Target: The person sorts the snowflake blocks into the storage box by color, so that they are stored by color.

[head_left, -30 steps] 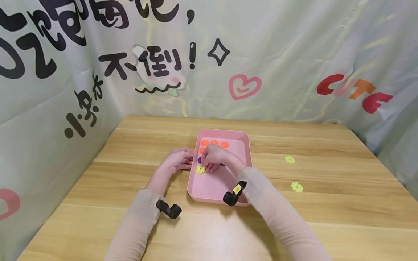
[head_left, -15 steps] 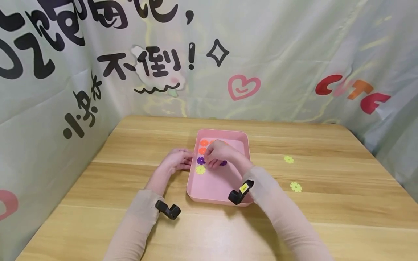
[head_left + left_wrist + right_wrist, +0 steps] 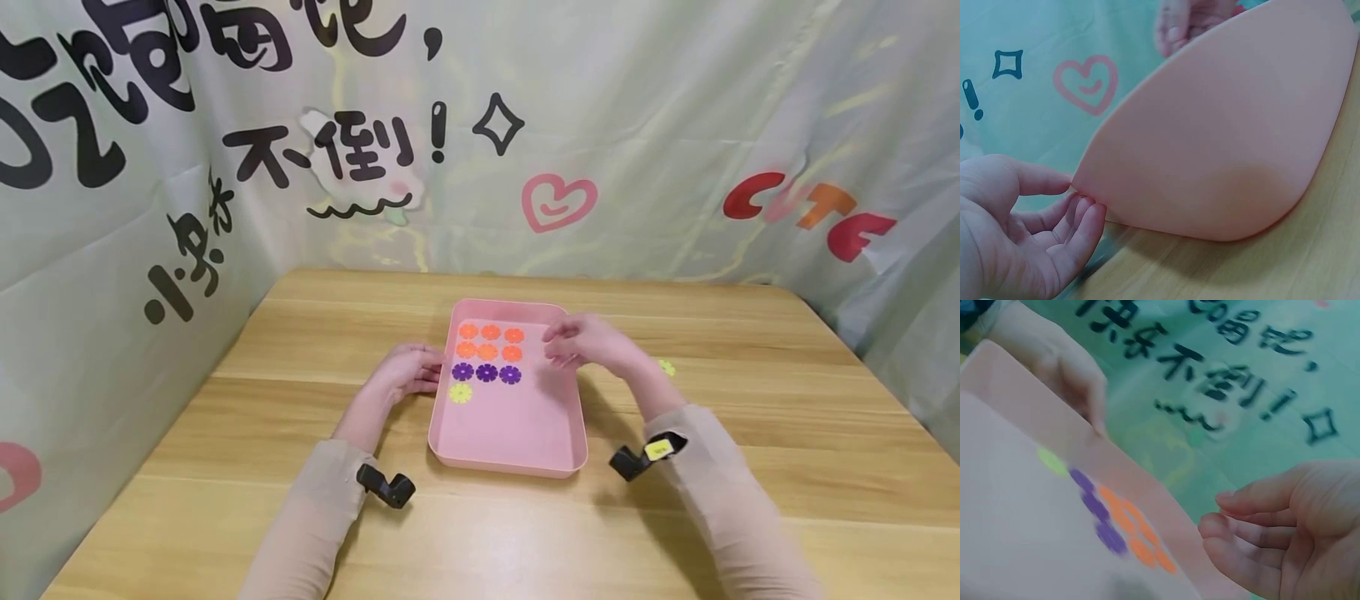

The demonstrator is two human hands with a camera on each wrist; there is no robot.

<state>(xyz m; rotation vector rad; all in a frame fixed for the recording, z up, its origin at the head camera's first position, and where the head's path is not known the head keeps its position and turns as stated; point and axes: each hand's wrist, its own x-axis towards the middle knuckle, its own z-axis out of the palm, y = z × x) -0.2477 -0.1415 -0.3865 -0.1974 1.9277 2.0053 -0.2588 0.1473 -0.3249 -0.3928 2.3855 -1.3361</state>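
A shallow pink tray (image 3: pixel 510 442) lies on the wooden table. In it are several orange snowflake discs (image 3: pixel 487 352) in two rows, a row of purple discs (image 3: pixel 487 372) and one yellow disc (image 3: pixel 461 392). My left hand (image 3: pixel 1029 231) holds the tray's left side, thumb and bent fingertips at the rim. Over the tray's right rim hovers my right hand (image 3: pixel 588 342), its fingers loosely bent with nothing visible between them, as the right wrist view (image 3: pixel 1285 531) also suggests. Another yellow disc (image 3: pixel 667 367) on the table shows just past the right forearm.
The wooden table (image 3: pixel 315 317) extends around the tray on every side. A printed cloth (image 3: pixel 645 125) with lettering and a heart hangs behind it and at both sides. Small black cameras (image 3: pixel 386 486) sit on both wrists.
My right hand has lifted off the discs and moved right to the tray's edge, uncovering the rows. The right forearm now covers the nearer yellow disc. The left hand stays in place.
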